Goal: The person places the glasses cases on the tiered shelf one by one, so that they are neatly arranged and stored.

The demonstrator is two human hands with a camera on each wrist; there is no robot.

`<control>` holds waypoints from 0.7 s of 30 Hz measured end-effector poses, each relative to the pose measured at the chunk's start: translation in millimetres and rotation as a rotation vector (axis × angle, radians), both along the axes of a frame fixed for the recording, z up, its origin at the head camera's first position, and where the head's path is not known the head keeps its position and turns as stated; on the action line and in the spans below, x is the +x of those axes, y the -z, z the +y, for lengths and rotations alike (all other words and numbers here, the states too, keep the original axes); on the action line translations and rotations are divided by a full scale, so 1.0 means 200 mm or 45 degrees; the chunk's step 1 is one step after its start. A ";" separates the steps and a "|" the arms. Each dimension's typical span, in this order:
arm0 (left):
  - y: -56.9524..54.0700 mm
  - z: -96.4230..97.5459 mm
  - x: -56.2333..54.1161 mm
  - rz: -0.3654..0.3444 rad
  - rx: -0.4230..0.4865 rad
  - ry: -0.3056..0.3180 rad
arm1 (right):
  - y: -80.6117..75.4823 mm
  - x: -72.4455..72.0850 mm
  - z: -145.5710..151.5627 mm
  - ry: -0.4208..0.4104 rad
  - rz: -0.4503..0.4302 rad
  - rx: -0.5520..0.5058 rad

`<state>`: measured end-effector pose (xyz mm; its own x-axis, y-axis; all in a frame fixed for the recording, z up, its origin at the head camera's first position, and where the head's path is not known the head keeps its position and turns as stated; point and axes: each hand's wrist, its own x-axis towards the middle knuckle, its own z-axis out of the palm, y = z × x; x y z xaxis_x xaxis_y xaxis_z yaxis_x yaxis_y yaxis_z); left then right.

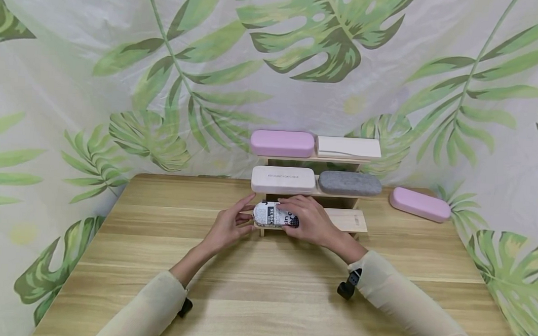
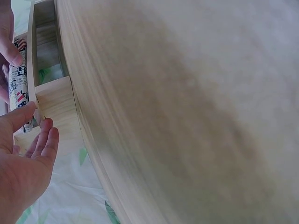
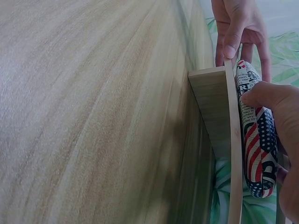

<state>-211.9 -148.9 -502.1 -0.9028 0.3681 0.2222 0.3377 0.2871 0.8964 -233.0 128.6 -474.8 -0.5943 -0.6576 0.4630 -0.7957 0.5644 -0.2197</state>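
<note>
My right hand (image 1: 307, 220) grips a glasses case (image 3: 254, 130) with newspaper print and stars-and-stripes patches, thumb at the front and fingers over the top. The case lies lengthwise at the left of the bottom shelf (image 3: 235, 154) of a small wooden three-tier rack. At its left end is my left hand (image 1: 229, 228), fingers fairly straight and spread, the thumb right at the shelf's edge. Above them, a white glasses case (image 1: 283, 180) with lettering and a grey fabric case (image 1: 350, 183) sit on the middle shelf.
On the top shelf stand a pink case (image 1: 282, 144) and a white box-like case (image 1: 348, 147). Another pink case (image 1: 420, 204) lies on the wooden table (image 1: 262, 299), right of the rack. Leaf-patterned cloth (image 1: 211, 43) hangs behind.
</note>
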 end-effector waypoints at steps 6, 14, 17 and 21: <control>0.00 0.00 0.00 -0.006 0.004 -0.001 | 0.00 0.00 0.00 -0.001 0.016 0.000; -0.01 0.00 0.00 -0.016 0.002 -0.002 | -0.01 0.02 0.01 -0.033 0.046 -0.032; -0.01 0.00 0.01 -0.017 0.007 0.000 | -0.03 0.03 0.04 -0.048 0.060 -0.050; -0.01 0.00 0.01 -0.012 0.012 0.002 | -0.07 0.05 0.08 -0.077 0.102 -0.077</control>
<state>-210.2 -149.1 -501.0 -0.9044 0.3672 0.2176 0.3299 0.2781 0.9021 -223.4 144.1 -460.5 -0.5139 -0.6606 0.5473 -0.8442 0.5027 -0.1859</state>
